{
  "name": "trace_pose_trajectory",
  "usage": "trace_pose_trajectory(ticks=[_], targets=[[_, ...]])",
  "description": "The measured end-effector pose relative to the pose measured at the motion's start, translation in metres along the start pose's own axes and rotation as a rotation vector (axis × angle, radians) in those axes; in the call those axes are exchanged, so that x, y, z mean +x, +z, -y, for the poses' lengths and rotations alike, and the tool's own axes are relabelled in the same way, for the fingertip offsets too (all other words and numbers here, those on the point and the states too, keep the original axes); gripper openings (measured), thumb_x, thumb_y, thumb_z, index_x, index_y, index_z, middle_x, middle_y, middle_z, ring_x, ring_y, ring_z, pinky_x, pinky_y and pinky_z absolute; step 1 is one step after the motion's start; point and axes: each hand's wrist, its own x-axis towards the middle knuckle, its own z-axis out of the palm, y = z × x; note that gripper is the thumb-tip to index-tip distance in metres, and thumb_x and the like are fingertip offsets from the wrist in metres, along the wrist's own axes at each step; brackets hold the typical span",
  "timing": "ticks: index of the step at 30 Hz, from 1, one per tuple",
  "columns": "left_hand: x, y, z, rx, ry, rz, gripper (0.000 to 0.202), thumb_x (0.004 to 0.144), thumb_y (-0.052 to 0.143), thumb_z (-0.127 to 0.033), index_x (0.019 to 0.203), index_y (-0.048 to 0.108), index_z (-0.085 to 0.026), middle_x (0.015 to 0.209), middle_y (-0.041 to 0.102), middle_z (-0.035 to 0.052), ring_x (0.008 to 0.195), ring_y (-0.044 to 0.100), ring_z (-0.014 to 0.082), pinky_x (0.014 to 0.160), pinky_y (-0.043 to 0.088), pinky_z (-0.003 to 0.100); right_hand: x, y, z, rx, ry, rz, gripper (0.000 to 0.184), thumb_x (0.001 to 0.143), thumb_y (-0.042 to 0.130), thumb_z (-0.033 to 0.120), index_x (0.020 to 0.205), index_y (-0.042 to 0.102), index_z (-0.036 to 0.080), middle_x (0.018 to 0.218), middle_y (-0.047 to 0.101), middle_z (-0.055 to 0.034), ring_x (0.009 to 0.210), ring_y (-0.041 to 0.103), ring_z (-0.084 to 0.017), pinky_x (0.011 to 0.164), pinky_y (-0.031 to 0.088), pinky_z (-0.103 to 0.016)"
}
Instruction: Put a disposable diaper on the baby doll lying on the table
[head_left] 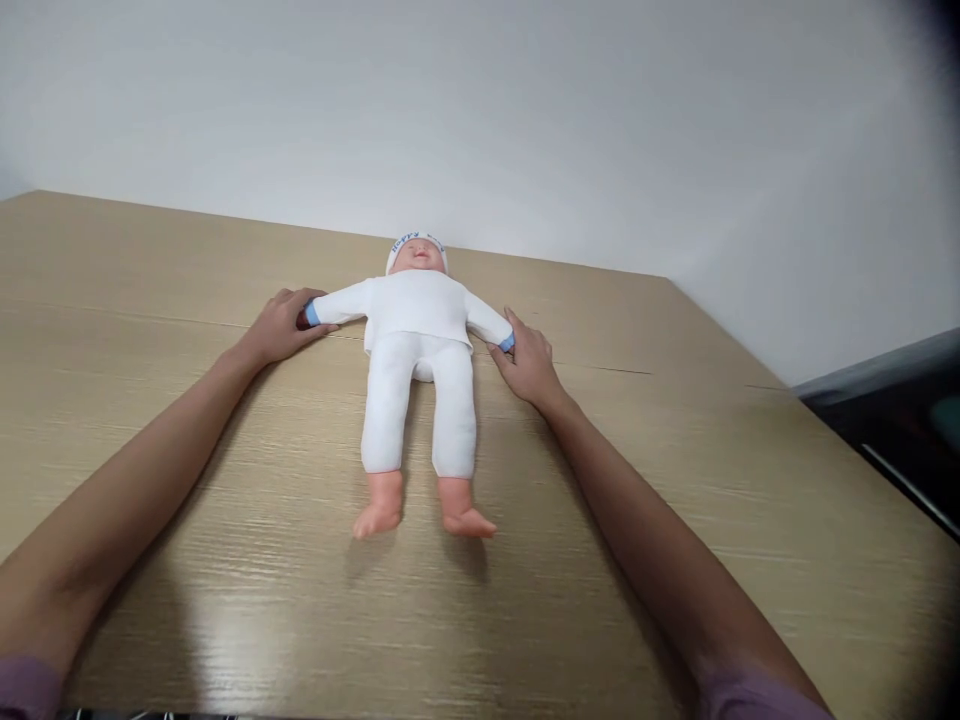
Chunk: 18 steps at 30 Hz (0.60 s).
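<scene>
A baby doll (pixel 418 305) lies on its back on the wooden table, its head toward the wall and its bare feet toward me. It wears a white long-sleeved top, white trousers and a white cap (pixel 405 241) with blue lettering. Both doll arms are spread out sideways. My left hand (pixel 283 325) is closed around the doll's hand at the blue cuff on the left. On the other side, my right hand (pixel 529 358) grips the doll's other hand at its blue cuff. The doll's hands are mostly hidden by my fingers.
The light wooden table (pixel 300 560) has seams across its top and ends at a pale wall (pixel 480 120). A dark object (pixel 892 410) with a glossy surface stands beyond the table's right edge.
</scene>
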Motion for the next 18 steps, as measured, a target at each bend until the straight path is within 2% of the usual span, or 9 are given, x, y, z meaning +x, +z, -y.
trace_pose_trajectory(ticks=[3, 7, 10, 12, 14, 15, 17, 18], targets=[[-0.008, 0.000, -0.006, -0.030, -0.021, 0.016, 0.083, 0.096, 0.066, -0.078, 0.155, 0.063, -0.020, 0.139, 0.075, 0.0168, 0.128, 0.063, 0.0382, 0.115, 0.049, 0.055, -0.006, -0.005, 0.015, -0.045, 0.005, -0.039, 0.084, 0.106, 0.052, 0.051, 0.178, 0.030, 0.014, 0.164, 0.059, -0.0244, 0.146, 0.053, -0.045, 0.126, 0.040, -0.068], [-0.034, -0.001, -0.029, -0.024, -0.091, -0.071, 0.086, 0.098, 0.068, -0.068, 0.161, 0.053, -0.012, 0.158, 0.063, 0.0248, 0.147, 0.053, 0.0432, 0.126, 0.041, 0.061, -0.032, -0.019, 0.050, -0.061, 0.090, -0.137, 0.086, 0.100, 0.055, 0.040, 0.177, 0.029, 0.016, 0.173, 0.047, -0.0243, 0.160, 0.040, -0.043, 0.131, 0.035, -0.069], [-0.056, -0.008, -0.064, -0.016, -0.197, -0.161, 0.084, 0.098, 0.070, -0.054, 0.162, 0.046, -0.005, 0.167, 0.051, 0.0313, 0.157, 0.043, 0.0460, 0.132, 0.034, 0.064, -0.063, -0.039, 0.092, -0.001, 0.156, -0.184, 0.083, 0.097, 0.054, 0.031, 0.174, 0.032, 0.013, 0.171, 0.048, -0.0255, 0.160, 0.041, -0.041, 0.132, 0.036, -0.067], [-0.077, -0.020, -0.099, -0.038, -0.240, -0.219, 0.078, 0.099, 0.070, -0.047, 0.160, 0.047, -0.005, 0.167, 0.051, 0.0315, 0.159, 0.042, 0.0454, 0.133, 0.031, 0.064, -0.095, -0.060, 0.127, 0.072, 0.167, -0.215, 0.077, 0.099, 0.053, 0.029, 0.172, 0.036, 0.014, 0.166, 0.053, -0.0259, 0.156, 0.047, -0.040, 0.131, 0.038, -0.068], [-0.114, -0.037, -0.144, -0.105, -0.221, -0.277, 0.067, 0.103, 0.067, -0.044, 0.158, 0.050, -0.010, 0.164, 0.056, 0.0271, 0.157, 0.047, 0.0417, 0.132, 0.035, 0.063, -0.142, -0.088, 0.163, 0.149, 0.149, -0.251, 0.067, 0.104, 0.051, 0.030, 0.169, 0.042, 0.019, 0.159, 0.061, -0.0235, 0.150, 0.055, -0.039, 0.128, 0.044, -0.069], [-0.142, -0.045, -0.169, -0.152, -0.191, -0.311, 0.060, 0.105, 0.065, -0.044, 0.156, 0.053, -0.014, 0.160, 0.060, 0.0235, 0.152, 0.052, 0.0395, 0.129, 0.041, 0.061, -0.171, -0.104, 0.179, 0.182, 0.123, -0.281, 0.061, 0.106, 0.051, 0.031, 0.166, 0.046, 0.023, 0.156, 0.064, -0.0213, 0.147, 0.058, -0.038, 0.125, 0.048, -0.068], [-0.214, -0.057, -0.217, -0.264, -0.153, -0.318, 0.049, 0.108, 0.064, -0.043, 0.152, 0.059, -0.023, 0.152, 0.068, 0.0158, 0.141, 0.062, 0.0337, 0.118, 0.053, 0.054, -0.242, -0.133, 0.203, 0.230, 0.053, -0.337, 0.057, 0.106, 0.057, 0.025, 0.163, 0.051, 0.028, 0.153, 0.067, -0.0173, 0.144, 0.063, -0.035, 0.120, 0.055, -0.064], [-0.257, -0.060, -0.240, -0.309, -0.109, -0.302, 0.039, 0.108, 0.064, -0.042, 0.143, 0.065, -0.025, 0.135, 0.076, 0.0136, 0.125, 0.071, 0.0320, 0.109, 0.058, 0.053, -0.281, -0.144, 0.211, 0.235, -0.031, -0.404, 0.056, 0.103, 0.061, 0.020, 0.158, 0.056, 0.029, 0.142, 0.074, -0.0140, 0.133, 0.071, -0.034, 0.110, 0.062, -0.060]])
